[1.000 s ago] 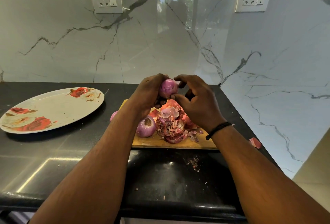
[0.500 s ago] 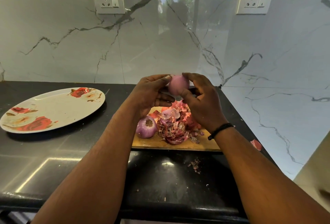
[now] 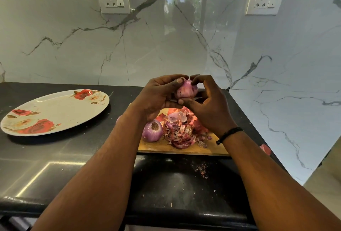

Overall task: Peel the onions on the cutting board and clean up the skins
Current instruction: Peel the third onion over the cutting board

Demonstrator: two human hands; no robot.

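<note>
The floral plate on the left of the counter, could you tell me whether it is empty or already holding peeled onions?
Empty. The floral plate shows only its rose print; one onion is held in both hands.

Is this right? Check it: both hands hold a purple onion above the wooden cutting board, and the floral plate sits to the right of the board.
One thing is wrong. The head view shows the oval floral plate on the board's left. Both hands, left and right, do hold the purple onion above the wooden cutting board.
</note>
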